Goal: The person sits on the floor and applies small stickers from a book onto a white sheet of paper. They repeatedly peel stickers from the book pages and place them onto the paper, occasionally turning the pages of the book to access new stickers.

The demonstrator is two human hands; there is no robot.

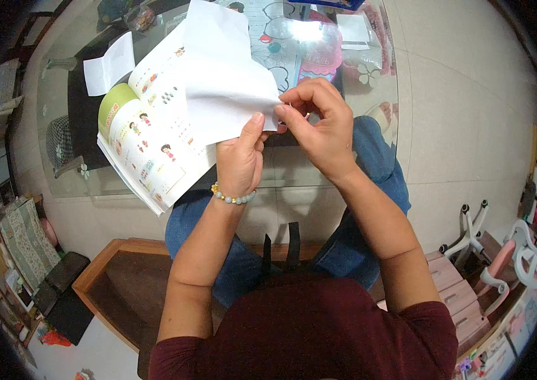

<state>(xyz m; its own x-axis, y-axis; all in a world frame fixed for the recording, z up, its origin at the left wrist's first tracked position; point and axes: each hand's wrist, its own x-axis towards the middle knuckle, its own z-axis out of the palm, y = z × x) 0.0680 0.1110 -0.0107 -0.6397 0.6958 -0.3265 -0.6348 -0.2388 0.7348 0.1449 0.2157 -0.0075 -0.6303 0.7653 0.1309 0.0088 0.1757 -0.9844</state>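
A creased white sheet of paper (228, 80) is held above the glass table, covering part of an open illustrated workbook (154, 137). My left hand (242, 164), with a beaded bracelet at the wrist, grips the sheet's lower edge, thumb on top and fingers beneath. At the sheet's lower right corner, the thumb and index finger of my right hand (323, 126) pinch the paper. Something small and reddish shows behind the fingers there, too hidden to name. The workbook lies at a slant to the left, with small cartoon figures on its pages.
On the glass table (230, 183) lie a folded white paper (109, 66), a pink printed item (320, 57) under glare, and a clear plastic bag (368, 42). A wooden-framed seat (126, 285) is below. A pink and white chair (501, 270) stands at right.
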